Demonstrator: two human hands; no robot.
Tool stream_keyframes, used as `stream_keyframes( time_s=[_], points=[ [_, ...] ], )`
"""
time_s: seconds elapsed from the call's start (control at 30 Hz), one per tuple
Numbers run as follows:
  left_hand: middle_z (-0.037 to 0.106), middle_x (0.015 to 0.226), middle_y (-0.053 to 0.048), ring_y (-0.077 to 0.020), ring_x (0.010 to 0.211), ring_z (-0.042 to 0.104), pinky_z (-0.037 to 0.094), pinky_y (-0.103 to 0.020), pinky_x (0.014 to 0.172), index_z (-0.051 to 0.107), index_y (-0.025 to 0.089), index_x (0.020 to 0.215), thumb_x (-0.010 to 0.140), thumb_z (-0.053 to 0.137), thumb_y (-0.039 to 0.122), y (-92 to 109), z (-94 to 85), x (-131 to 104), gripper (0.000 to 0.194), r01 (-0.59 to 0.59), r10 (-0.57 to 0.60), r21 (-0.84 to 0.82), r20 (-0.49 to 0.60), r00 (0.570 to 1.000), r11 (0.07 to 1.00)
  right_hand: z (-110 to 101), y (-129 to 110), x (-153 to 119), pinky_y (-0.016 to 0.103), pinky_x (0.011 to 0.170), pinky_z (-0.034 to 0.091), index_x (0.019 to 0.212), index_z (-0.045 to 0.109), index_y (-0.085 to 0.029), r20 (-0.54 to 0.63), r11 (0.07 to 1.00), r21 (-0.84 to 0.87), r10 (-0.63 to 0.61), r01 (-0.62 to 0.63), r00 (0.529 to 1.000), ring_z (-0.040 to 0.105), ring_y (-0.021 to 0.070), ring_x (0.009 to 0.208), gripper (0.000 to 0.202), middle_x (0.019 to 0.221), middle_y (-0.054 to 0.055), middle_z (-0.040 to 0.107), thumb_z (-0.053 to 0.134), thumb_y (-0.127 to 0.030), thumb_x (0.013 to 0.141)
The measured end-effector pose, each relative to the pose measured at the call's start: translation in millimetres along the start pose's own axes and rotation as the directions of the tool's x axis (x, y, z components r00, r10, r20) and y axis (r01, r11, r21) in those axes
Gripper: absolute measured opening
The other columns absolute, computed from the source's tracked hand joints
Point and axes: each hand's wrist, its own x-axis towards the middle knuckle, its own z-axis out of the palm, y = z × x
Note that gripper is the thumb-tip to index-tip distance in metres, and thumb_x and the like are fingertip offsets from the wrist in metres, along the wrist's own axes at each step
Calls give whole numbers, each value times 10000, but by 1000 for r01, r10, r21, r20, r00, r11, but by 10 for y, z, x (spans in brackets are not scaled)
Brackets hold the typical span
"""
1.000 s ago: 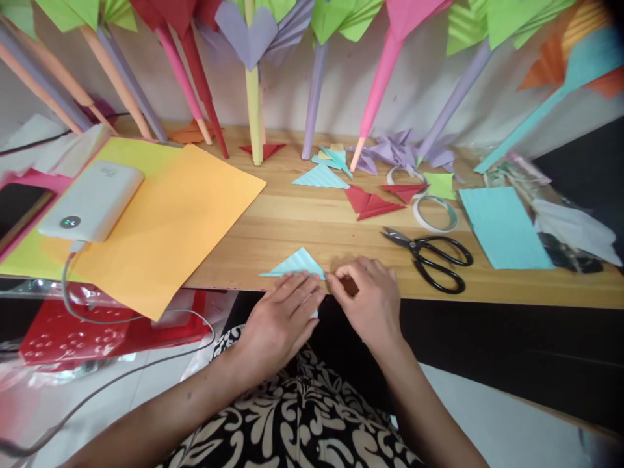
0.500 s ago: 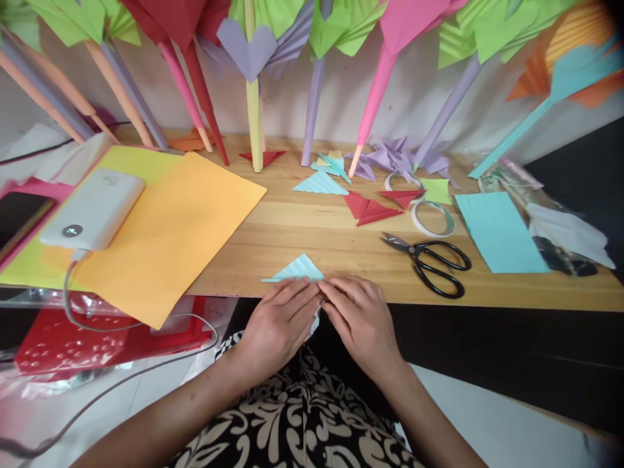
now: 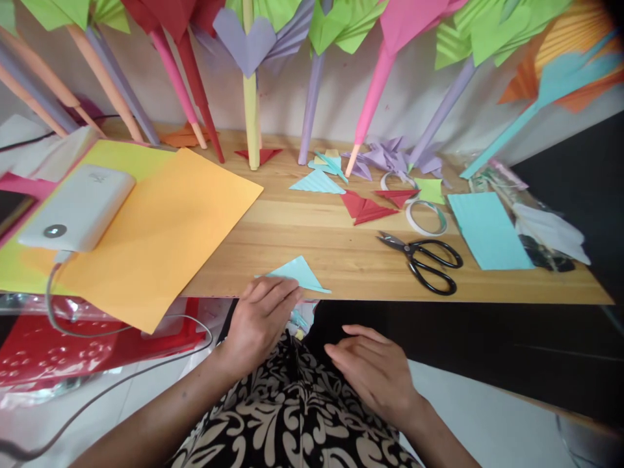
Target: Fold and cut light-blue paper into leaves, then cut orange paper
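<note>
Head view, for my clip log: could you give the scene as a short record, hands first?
Left hand: resting on folded blue paper at the table's near edge
Right hand: off the table, apart from that paper, nothing visibly held
Scissors: on the table, right of the folded paper
White power bank: on the left, cable plugged in

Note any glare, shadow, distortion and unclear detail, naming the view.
All head view: glints on the glossy red plastic item; shadows on the pale wall; coloured paper stems splay outward, probably lens distortion; a dark upper right corner; creases hard to read on the light-blue paper triangle partly under the left hand.
</note>
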Motion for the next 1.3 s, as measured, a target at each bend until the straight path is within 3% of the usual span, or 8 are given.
stream_keyframes(
  time_s=[0.17, 0.4, 0.6, 0.8, 0.97, 1.07, 1.17, 1.3],
  points=[
    [716, 1143, -88, -216, 1040, 617, 484, -375, 865, 655, 169, 1173, 949, 551, 115, -7, 3, -16, 253, -32, 32, -16, -16, 999, 999, 56, -4, 264, 375, 894, 525, 1096, 692, -216, -136, 980, -194, 20, -46, 990, 673, 193, 946, 238, 926, 36, 759, 620, -105, 898],
    [717, 1129, -76, -203, 1023, 601, 452, -358, 872, 650, 156, 1160, 953, 550, 120, -3, -18, -66, 233, -31, 30, -27, -20, 999, 999, 282, 143, 422, 362, 853, 480, 1063, 720, -220, -80, 953, -279, 103, -122, 991, 606, 201, 932, 180, 960, 49, 721, 593, -187, 941],
    [710, 934, -35, -190, 887, 579, 374, -357, 787, 687, 211, 1046, 932, 608, 161, 62, -93, -6, 147, 62, -60, 74, -38, 997, 995, 288, 88, 451, 350, 772, 467, 925, 700, -218, -131, 981, -129, 129, -146, 983, 595, 181, 819, 137, 843, 29, 696, 608, -117, 913],
    [690, 824, -1, -165, 786, 567, 348, -365, 756, 689, 230, 868, 888, 665, 140, 89, -380, 141, 96, 117, -112, 59, -70, 991, 991, 41, -16, 90, 319, 770, 546, 1151, 614, -194, -70, 962, 252, 125, -103, 990, 654, 175, 912, 322, 1009, 79, 700, 539, -36, 880],
    [678, 810, -6, -156, 776, 585, 386, -341, 720, 654, 193, 877, 871, 670, 93, 36, -642, 183, 101, 201, -193, 52, -132, 972, 978, 366, 24, -462, 363, 898, 564, 1102, 659, -212, -51, 936, 144, 331, -321, 942, 700, 188, 913, 232, 962, 69, 740, 543, -130, 918],
    [668, 773, 13, -139, 746, 584, 387, -329, 710, 664, 196, 893, 888, 652, 96, 71, -654, 222, 101, 235, -235, -6, -98, 967, 972, 549, -79, -346, 245, 715, 583, 1087, 683, -216, 165, 839, 448, 261, -308, 951, 720, 147, 808, 212, 925, 49, 757, 505, -241, 974],
    [676, 763, 22, -125, 720, 576, 384, -331, 722, 686, 198, 879, 905, 645, 131, 109, -593, 292, 82, 217, -218, -63, -5, 976, 974, 336, -166, 45, 220, 655, 549, 1043, 696, -231, 145, 811, 533, 195, -242, 970, 695, 121, 701, 183, 788, -1, 747, 542, -181, 957],
    [686, 756, 27, -124, 721, 579, 376, -342, 741, 699, 198, 857, 927, 628, 180, 90, -501, 390, 101, 218, -204, -128, 114, 972, 968, -205, -61, 524, 289, 786, 533, 1078, 686, -224, -99, 976, 171, 150, -132, 984, 681, 164, 881, 270, 939, 38, 738, 598, -56, 887]
  ],
)
